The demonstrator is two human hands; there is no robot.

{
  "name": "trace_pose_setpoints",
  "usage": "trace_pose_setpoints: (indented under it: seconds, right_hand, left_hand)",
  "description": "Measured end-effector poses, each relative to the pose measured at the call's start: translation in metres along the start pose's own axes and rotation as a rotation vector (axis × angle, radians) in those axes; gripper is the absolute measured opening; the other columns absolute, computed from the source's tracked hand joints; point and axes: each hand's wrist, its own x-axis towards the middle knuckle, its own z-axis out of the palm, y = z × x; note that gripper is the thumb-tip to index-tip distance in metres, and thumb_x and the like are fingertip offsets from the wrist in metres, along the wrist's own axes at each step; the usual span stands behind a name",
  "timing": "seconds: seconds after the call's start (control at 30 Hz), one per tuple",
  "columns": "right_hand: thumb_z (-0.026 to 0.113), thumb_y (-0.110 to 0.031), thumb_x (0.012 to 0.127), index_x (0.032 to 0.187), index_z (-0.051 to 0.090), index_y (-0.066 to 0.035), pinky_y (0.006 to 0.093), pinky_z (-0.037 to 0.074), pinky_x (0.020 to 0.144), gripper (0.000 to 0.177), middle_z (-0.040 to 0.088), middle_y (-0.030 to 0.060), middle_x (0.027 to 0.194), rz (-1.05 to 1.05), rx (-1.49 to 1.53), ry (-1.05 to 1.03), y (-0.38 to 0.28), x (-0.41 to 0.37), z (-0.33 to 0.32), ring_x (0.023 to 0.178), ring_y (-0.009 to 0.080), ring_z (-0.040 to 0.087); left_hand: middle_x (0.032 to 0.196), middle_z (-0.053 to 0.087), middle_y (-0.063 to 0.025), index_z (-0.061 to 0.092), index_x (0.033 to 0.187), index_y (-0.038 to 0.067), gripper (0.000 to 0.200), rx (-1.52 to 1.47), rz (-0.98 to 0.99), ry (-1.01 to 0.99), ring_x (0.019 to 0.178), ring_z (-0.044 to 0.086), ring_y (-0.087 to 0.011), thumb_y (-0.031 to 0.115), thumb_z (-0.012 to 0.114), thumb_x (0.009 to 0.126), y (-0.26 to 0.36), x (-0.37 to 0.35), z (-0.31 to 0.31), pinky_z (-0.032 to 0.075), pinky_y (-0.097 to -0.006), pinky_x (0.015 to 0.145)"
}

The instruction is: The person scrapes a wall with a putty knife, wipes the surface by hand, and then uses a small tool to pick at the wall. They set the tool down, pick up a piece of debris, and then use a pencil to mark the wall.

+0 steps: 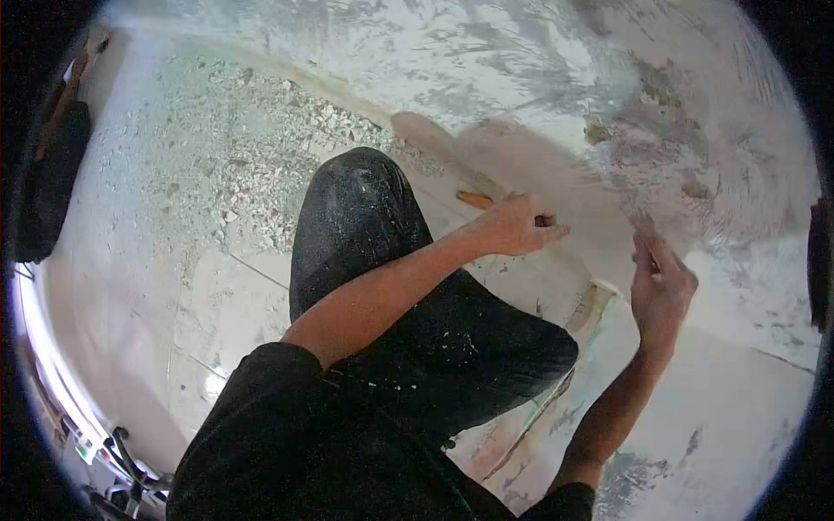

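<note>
My left hand [521, 226] is closed in a loose curl above the base of the wall, its thumb and fingertips pointing right. Just beyond its wrist shows a small orange-brown piece [475, 200], near where floor and wall meet. My right hand [662, 286] is up close to the wall [738, 269], fingers pinched together with their tips right at its surface and slightly blurred. I cannot tell what, if anything, either hand holds. The wall is patchy with white and grey coating, and brownish spots show above the right hand. Shadows of the hands fall across it.
Pale flakes and crumbs [261, 156] lie scattered on the tiled floor [234, 286]. My bent knees in dusty dark trousers [365, 208] are between the arms. Another person's dark-clothed leg [65, 174] is at the far left. A bright light strip [52, 365] and dark cables [130, 469] lie lower left.
</note>
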Motion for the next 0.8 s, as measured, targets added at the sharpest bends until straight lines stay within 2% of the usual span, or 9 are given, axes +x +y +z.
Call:
trace_pose_setpoints:
  seconds: [0.17, 0.27, 0.33, 0.4, 0.5, 0.63, 0.7, 0.73, 0.8]
  right_hand:
    - [0.061, -0.001, 0.078, 0.097, 0.066, -0.008, 0.0289, 0.051, 0.067, 0.021, 0.066, 0.0128, 0.090, -0.097, 0.033, 0.043, 0.003, -0.005, -0.011, 0.083, 0.0242, 0.066]
    - [0.060, -0.004, 0.082, 0.099, 0.066, -0.005, 0.0248, 0.050, 0.058, 0.018, 0.068, 0.0091, 0.089, -0.009, 0.057, -0.007, 0.016, 0.005, -0.002, 0.064, 0.0135, 0.064]
    - [0.060, -0.005, 0.082, 0.099, 0.066, -0.005, 0.0249, 0.051, 0.058, 0.018, 0.068, 0.0093, 0.089, 0.008, 0.055, 0.024, 0.004, -0.003, -0.012, 0.064, 0.0133, 0.064]
    - [0.061, -0.006, 0.082, 0.100, 0.066, -0.006, 0.0249, 0.051, 0.058, 0.018, 0.068, 0.0095, 0.089, 0.025, 0.057, 0.035, 0.002, -0.002, -0.010, 0.064, 0.0132, 0.064]
    - [0.063, -0.003, 0.079, 0.096, 0.068, -0.010, 0.0266, 0.049, 0.060, 0.020, 0.067, 0.0119, 0.084, 0.081, -0.012, 0.026, 0.009, -0.004, 0.000, 0.073, 0.0181, 0.066]
    - [0.061, -0.005, 0.080, 0.096, 0.067, -0.010, 0.0316, 0.049, 0.061, 0.018, 0.065, 0.0157, 0.083, 0.012, 0.007, 0.044, -0.003, -0.001, -0.007, 0.072, 0.0223, 0.067]
    - [0.060, -0.009, 0.083, 0.102, 0.066, -0.010, 0.0256, 0.051, 0.058, 0.019, 0.068, 0.0079, 0.084, -0.020, -0.114, 0.007, 0.007, 0.004, 0.001, 0.063, 0.0140, 0.064]
    - [0.060, -0.009, 0.083, 0.102, 0.067, -0.013, 0.0252, 0.050, 0.057, 0.020, 0.068, 0.0084, 0.084, 0.024, -0.051, -0.061, 0.009, 0.007, -0.007, 0.062, 0.0130, 0.063]
    - [0.062, -0.008, 0.081, 0.098, 0.066, -0.010, 0.0279, 0.049, 0.056, 0.018, 0.067, 0.0117, 0.082, 0.013, -0.043, 0.017, -0.006, 0.003, -0.018, 0.063, 0.0160, 0.064]
  left_hand:
    - [0.062, 0.057, -0.0151, 0.061, 0.073, -0.002, 0.041, -0.005, 0.031, 0.093, 0.058, 0.055, -0.0248, 0.038, 0.057, 0.082, -0.004, -0.001, 0.007, 0.042, -0.0371, 0.060]
    - [0.054, 0.052, -0.0147, 0.057, 0.066, -0.003, 0.043, -0.032, -0.007, 0.039, 0.051, 0.050, -0.0226, 0.037, 0.056, 0.081, -0.001, -0.004, 0.006, 0.040, -0.0382, 0.054]
    - [0.053, 0.051, -0.0143, 0.057, 0.065, -0.003, 0.043, -0.044, -0.019, 0.059, 0.051, 0.048, -0.0222, 0.037, 0.056, 0.082, 0.001, 0.001, 0.000, 0.039, -0.0382, 0.054]
    - [0.072, 0.063, -0.0139, 0.064, 0.079, 0.000, 0.040, 0.055, -0.081, -0.046, 0.065, 0.059, -0.0249, 0.039, 0.057, 0.082, 0.000, -0.001, -0.002, 0.044, -0.0362, 0.063]
    - [0.074, 0.064, -0.0139, 0.063, 0.079, 0.000, 0.040, -0.038, -0.109, -0.099, 0.067, 0.059, -0.0248, 0.039, 0.057, 0.082, 0.003, -0.001, -0.003, 0.044, -0.0365, 0.064]
    - [0.054, 0.054, -0.0161, 0.059, 0.066, -0.002, 0.041, 0.005, -0.008, 0.062, 0.056, 0.057, -0.0271, 0.037, 0.058, 0.080, 0.003, -0.002, 0.000, 0.044, -0.0401, 0.060]
    - [0.061, 0.058, -0.0158, 0.062, 0.071, 0.001, 0.038, -0.014, -0.098, 0.021, 0.065, 0.060, -0.0289, 0.037, 0.058, 0.080, 0.007, -0.003, -0.001, 0.046, -0.0409, 0.065]
    - [0.061, 0.058, -0.0158, 0.062, 0.071, 0.001, 0.038, -0.009, -0.091, 0.012, 0.065, 0.060, -0.0289, 0.037, 0.058, 0.080, 0.006, -0.004, 0.002, 0.046, -0.0409, 0.065]
    - [0.082, 0.062, -0.0164, 0.064, 0.084, 0.004, 0.036, 0.021, -0.109, 0.082, 0.081, 0.061, -0.0308, 0.039, 0.058, 0.080, -0.001, -0.004, 0.003, 0.045, -0.0411, 0.075]
